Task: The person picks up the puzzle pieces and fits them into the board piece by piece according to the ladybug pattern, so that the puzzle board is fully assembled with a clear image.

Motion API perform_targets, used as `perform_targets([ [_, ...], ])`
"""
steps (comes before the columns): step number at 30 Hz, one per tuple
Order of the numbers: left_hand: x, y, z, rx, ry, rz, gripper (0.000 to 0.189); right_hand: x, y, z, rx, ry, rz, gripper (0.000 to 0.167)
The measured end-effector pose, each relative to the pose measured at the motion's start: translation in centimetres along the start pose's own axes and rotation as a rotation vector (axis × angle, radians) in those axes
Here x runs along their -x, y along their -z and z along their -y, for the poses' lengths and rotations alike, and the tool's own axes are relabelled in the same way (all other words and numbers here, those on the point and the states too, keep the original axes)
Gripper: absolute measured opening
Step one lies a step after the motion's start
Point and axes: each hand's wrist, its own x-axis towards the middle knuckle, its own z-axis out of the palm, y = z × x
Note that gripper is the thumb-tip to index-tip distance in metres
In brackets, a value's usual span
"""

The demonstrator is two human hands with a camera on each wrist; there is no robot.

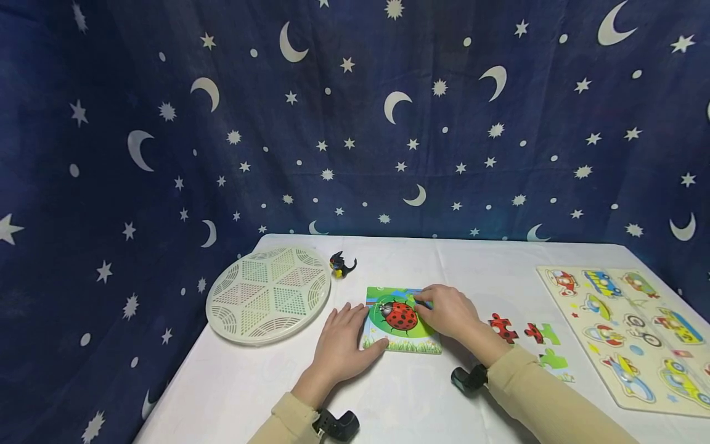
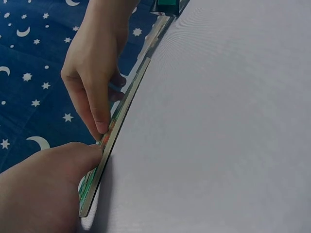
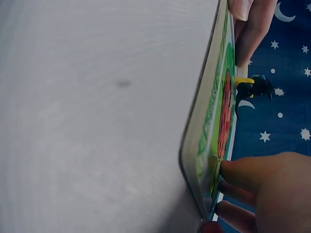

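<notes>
A square ladybug puzzle board (image 1: 400, 316) lies on the white table, its red ladybug set in a green ring. My left hand (image 1: 342, 345) rests along the board's left side, fingers nearly straight and thumb laid on its lower edge. Over the upper right part, my right hand (image 1: 452, 313) bends its thumb and forefinger together at a puzzle piece (image 3: 214, 167), which they largely hide. In the left wrist view the right fingertips (image 2: 102, 127) come down close to the left thumb (image 2: 90, 154). Loose red and green puzzle pieces (image 1: 503, 328) lie right of the board.
A round pale green perforated tray (image 1: 268, 296) sits at the left, with a small black and yellow toy figure (image 1: 342, 265) beside it. A large vehicle puzzle board (image 1: 621, 351) covers the table's right side. A dark blue star-and-moon curtain (image 1: 355, 166) hangs behind.
</notes>
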Motion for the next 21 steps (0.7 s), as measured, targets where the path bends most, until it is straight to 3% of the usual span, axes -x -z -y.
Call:
perform_targets([
  [8, 0.2, -0.2, 0.1, 0.01, 0.007, 0.009, 0.078, -0.1, 0.0, -0.3, -0.104, -0.036, -0.014, 0.028],
  [17, 0.1, 0.0, 0.0, 0.017, 0.006, 0.006, 0.078, 0.1, 2.7, -2.7, -0.318, -0.03, 0.009, 0.024],
  [21, 0.1, 0.0, 0.1, 0.011, 0.006, 0.003, 0.078, 0.5, 3.7, -4.0, -0.334, -0.017, 0.035, 0.022],
])
